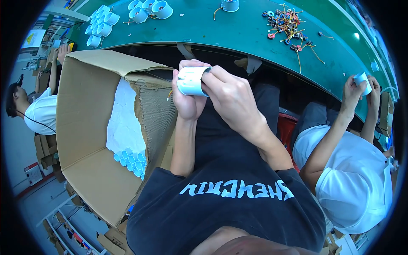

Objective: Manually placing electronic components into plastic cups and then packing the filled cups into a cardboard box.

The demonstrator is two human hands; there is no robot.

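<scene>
Head: hands point(231, 91) hold cylinder point(191, 82); shirt point(229, 219) lettered.

The counter point(199, 32) extended ahead of the person point(238, 221), bearing, from left to right, a cluster of cups point(111, 18), a second group of cups point(138, 15), a lone cup point(230, 6) and a heap of wired parts point(288, 26). On the near side, a box point(85, 106) stood at left, with further cups point(131, 159) inside. The held cup point(189, 80) was between the left hand point(188, 105) and right hand point(231, 91). A co-worker point(352, 187) was at right, another worker point(41, 111) at far left, beyond the box.
</scene>
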